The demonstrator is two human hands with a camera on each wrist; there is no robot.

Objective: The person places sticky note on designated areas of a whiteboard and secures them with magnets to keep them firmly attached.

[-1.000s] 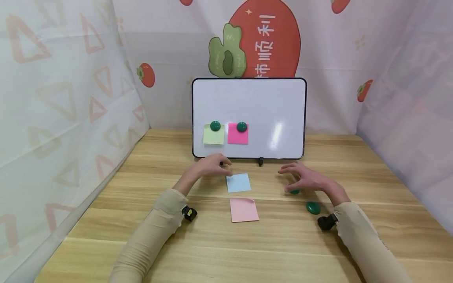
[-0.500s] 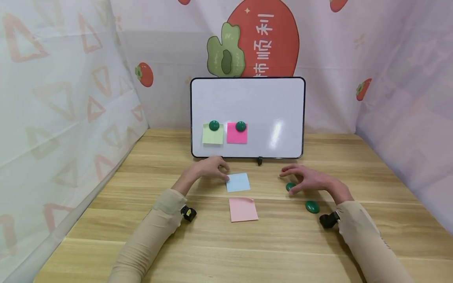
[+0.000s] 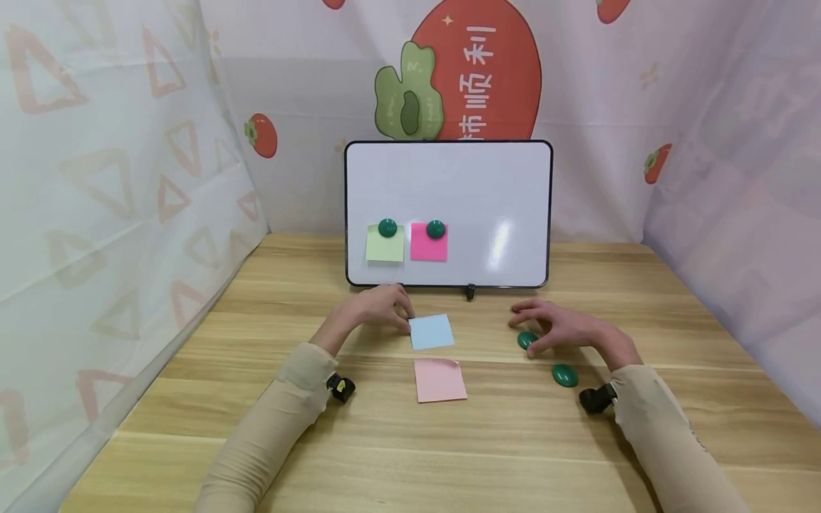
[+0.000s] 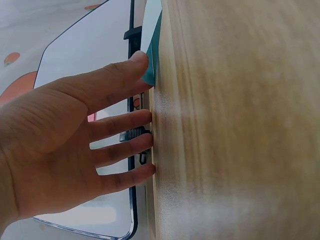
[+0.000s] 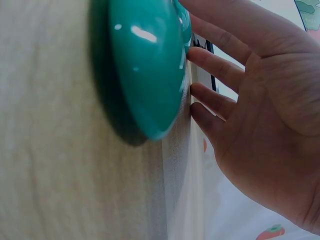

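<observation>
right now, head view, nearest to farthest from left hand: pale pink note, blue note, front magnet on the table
From the left hand:
1. Blue note, at its fingertips
2. Pale pink note, nearer the person
3. Front magnet, right of both notes

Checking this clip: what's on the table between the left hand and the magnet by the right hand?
The head view shows the blue note, its left edge at the left hand, then bare tabletop up to the magnet.

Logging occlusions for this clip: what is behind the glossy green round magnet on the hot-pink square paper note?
The hot-pink square paper note shows below and beside the magnet, on the black-framed whiteboard; the patch the magnet covers cannot be seen.
</observation>
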